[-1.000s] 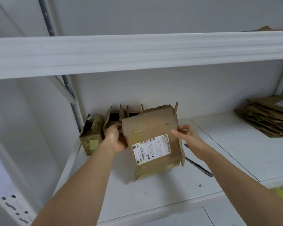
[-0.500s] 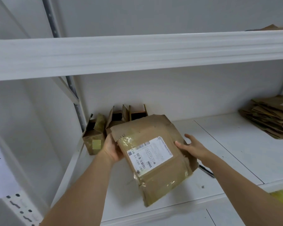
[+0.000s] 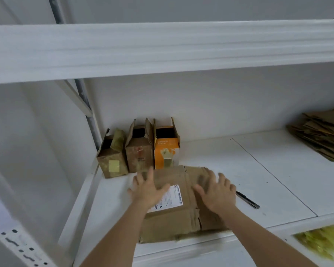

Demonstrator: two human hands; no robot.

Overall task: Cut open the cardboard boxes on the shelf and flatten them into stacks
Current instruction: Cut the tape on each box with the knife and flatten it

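A white metal shelf under a white wall carries the work. At its front edge a brown cardboard box with a white shipping label lies pressed flat, the left hand and right hand resting on top with fingers spread and straight, gripping nothing (both are motion-blurred, so contact at the fingertips is probably there but not certain). By my reading this box is essentially flattened but not yet added to the stack of flattened brown cardboard, which sits well apart at the shelf's far right. Three small boxes stand upright against the back wall with flaps open: a taped brown box, a plain brown box and an orange-and-white box; these look undone. A dark slim cutter lies just beside the right hand. The flattened box's long axis runs front to back, slightly slanted, label face up.
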